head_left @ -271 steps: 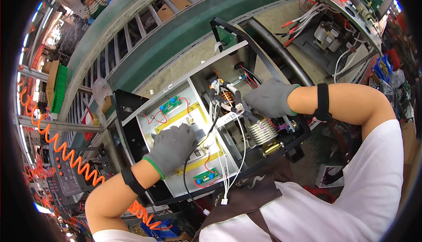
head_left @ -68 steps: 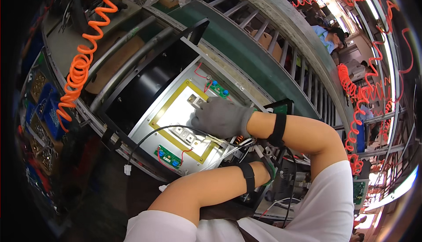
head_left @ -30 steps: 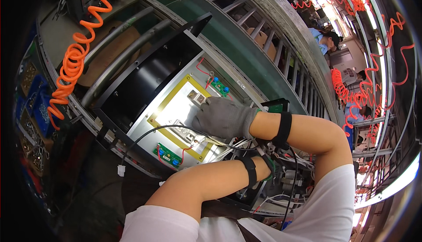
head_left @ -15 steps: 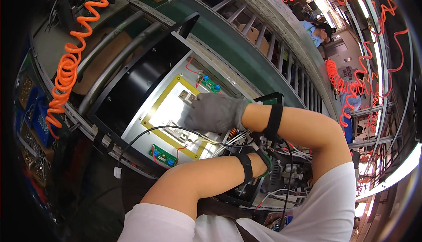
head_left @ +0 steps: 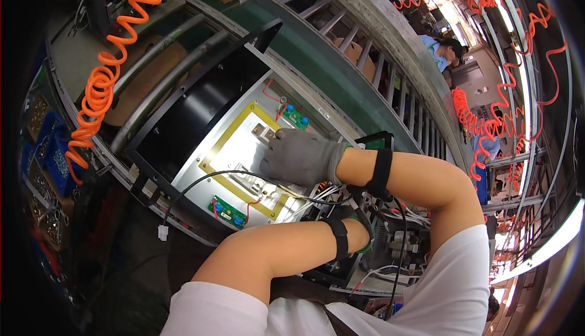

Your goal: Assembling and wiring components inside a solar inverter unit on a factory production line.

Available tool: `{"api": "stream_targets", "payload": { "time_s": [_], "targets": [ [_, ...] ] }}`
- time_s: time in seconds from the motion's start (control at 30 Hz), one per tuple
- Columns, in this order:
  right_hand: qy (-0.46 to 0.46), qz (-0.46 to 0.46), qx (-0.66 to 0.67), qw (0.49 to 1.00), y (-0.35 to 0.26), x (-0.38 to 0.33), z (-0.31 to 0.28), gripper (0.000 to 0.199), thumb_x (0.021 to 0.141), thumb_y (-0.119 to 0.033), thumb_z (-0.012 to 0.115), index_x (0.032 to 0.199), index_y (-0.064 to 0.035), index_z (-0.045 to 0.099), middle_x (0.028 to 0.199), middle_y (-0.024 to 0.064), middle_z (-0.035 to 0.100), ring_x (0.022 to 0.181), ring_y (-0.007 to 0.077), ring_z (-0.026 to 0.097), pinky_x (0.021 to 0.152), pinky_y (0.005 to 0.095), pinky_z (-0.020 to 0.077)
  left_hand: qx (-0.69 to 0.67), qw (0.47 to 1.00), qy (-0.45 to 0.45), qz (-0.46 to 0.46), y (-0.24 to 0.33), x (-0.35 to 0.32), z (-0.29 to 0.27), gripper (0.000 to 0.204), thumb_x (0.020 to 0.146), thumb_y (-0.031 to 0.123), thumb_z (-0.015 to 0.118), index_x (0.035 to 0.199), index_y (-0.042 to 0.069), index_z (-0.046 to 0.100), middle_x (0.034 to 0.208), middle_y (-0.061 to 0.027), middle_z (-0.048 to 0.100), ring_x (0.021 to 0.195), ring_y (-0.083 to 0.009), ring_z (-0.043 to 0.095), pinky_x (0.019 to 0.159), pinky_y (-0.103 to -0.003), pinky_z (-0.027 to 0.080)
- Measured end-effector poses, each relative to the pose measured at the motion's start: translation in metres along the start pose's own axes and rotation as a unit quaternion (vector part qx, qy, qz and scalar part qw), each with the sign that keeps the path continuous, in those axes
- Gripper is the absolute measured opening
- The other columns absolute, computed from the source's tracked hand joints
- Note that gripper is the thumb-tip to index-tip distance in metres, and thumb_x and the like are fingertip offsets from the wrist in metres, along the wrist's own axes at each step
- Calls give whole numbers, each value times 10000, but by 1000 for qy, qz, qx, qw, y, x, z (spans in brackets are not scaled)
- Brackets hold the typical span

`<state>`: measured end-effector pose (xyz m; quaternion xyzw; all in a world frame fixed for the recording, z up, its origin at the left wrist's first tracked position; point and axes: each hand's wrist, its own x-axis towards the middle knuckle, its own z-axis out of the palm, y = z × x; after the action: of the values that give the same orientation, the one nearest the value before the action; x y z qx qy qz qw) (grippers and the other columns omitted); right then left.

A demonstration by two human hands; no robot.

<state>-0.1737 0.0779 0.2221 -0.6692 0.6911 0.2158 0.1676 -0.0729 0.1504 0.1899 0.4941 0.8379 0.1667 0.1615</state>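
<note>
My right hand (head_left: 303, 157), in a grey knit glove, rests over the bright metal plate (head_left: 228, 153) of an open electrical unit. Its fingers are curled in beside a small metal terminal block (head_left: 263, 133); whatever they hold is hidden. My left forearm (head_left: 292, 247) reaches across to the bundle of wires at the unit's right. Only the wrist end of my left hand (head_left: 364, 233) shows, its fingers out of sight among the parts. A yellow frame borders the plate, with one green circuit board (head_left: 226, 211) near me and another green board (head_left: 295, 117) beyond.
A black cable (head_left: 201, 185) with a white connector (head_left: 163, 232) arches over the plate. The unit's black panel (head_left: 198, 101) stands to the left. An orange coiled hose (head_left: 100, 89) hangs at left, near blue bins (head_left: 56, 156) of hardware. A person (head_left: 440, 49) works beyond the roller conveyor (head_left: 365, 61).
The whole view has shifted slightly. My right hand stays in nearly the same spot over the plate, fingers still curled, and my left hand remains among the wires.
</note>
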Motion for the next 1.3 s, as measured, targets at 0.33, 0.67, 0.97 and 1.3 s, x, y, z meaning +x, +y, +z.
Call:
{"api": "stream_targets", "payload": {
  "time_s": [0.33,0.67,0.97,1.3],
  "targets": [
    [62,-6,-9,998,-5,-9,11,167,780,-156,533,904,-44,544,790,91,598,766,234,619,713,344,488,-13,1000,0,0,-2,7,4,291,779,198,586,1017,61,683,1005,-150,653,926,-306,615,777,-420,506],
    [21,135,230,963,-14,-11,7,247,834,-255,550,982,-62,505,795,130,583,753,313,608,698,404,487,-25,1000,-2,16,-11,7,10,288,777,195,586,1010,59,685,995,-151,656,912,-309,621,774,-419,508],
    [-5,295,475,829,-8,-3,3,259,830,-268,561,1002,-74,553,952,152,618,916,318,600,790,381,468,-26,999,-10,32,-4,11,18,285,774,193,586,1004,57,687,987,-152,658,899,-311,625,770,-417,509],
    [-14,161,269,949,-14,-2,-7,185,797,-182,552,933,-59,576,932,171,588,865,339,607,760,417,483,-25,998,-24,45,-7,18,25,282,772,190,585,997,55,689,977,-153,661,885,-313,631,766,-416,511]
  ]
}}
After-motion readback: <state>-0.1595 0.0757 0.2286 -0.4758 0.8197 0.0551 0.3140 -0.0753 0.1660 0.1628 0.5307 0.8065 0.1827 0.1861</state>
